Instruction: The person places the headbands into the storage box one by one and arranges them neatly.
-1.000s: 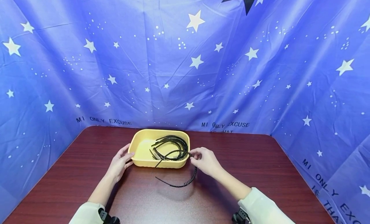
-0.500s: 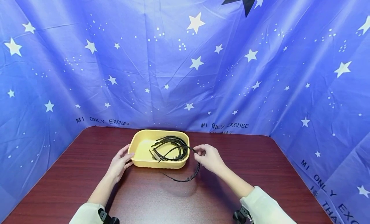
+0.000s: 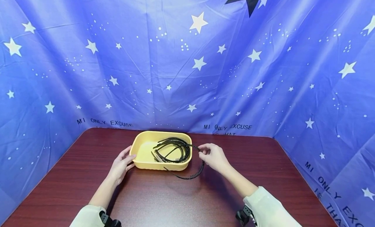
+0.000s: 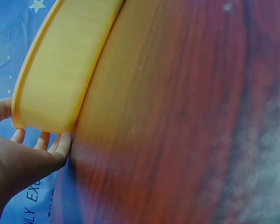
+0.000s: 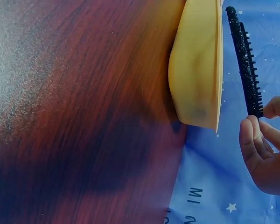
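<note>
A yellow plastic tray (image 3: 143, 152) stands on the table with several black toothed headbands (image 3: 186, 152) heaped in its right half. My left hand (image 3: 120, 166) holds the tray's left end; in the left wrist view its thumb is at the rim and its fingertips touch the outer wall. At the tray's right end, my right hand (image 3: 215, 158) pinches one black headband (image 5: 245, 65) between thumb and fingers. That headband is curved, with a row of short teeth along its inner side. One of its arms reaches over the tray, the other hangs in front of it.
The dark red wood-grain table (image 3: 249, 188) carries the tray near its back edge. Behind and at both sides hangs a blue star-printed cloth (image 3: 167, 57). Small black devices (image 3: 244, 215) sit at both sleeve cuffs.
My right hand has moved slightly right and away from me, drawing the headband up and out from the heap. The left hand and the tray have stayed in place.
</note>
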`<action>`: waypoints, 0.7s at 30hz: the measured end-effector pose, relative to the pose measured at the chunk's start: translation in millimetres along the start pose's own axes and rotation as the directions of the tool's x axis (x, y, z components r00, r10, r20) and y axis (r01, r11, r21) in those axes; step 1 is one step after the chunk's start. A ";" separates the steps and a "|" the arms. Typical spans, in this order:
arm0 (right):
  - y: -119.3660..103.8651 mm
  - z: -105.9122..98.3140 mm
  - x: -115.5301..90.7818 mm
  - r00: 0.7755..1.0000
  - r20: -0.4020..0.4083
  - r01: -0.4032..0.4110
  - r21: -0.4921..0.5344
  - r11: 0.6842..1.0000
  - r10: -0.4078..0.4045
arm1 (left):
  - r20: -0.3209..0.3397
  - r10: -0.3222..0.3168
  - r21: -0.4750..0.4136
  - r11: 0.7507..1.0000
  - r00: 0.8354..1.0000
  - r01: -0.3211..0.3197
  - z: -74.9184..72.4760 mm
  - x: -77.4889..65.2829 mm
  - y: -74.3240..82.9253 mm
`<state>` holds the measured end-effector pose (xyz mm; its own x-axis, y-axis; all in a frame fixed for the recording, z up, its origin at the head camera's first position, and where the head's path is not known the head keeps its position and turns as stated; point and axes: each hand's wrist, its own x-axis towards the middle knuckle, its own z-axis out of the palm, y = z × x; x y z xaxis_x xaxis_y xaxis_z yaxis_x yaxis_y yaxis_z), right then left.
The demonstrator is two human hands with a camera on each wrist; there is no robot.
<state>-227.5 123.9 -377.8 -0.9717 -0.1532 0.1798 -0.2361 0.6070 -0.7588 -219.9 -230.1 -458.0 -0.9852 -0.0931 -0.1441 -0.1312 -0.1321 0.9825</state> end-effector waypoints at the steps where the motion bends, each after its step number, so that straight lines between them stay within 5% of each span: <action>1: -0.2 -0.4 0.5 1.000 -0.003 -0.003 -0.001 1.000 0.003 | 0.000 0.000 0.000 1.000 1.000 0.000 0.1 -0.2 0.1; 21: 0.1 -0.2 11.4 0.999 -0.026 -0.037 0.015 0.999 0.038 | 0.009 0.005 0.005 1.000 1.000 -0.005 -0.5 -1.0 1.1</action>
<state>-238.6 122.4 -375.7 -0.9797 -0.1099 0.1675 -0.1997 0.6004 -0.7743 -219.0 -230.7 -456.9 -0.9869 -0.0846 -0.1377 -0.1263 -0.1270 0.9838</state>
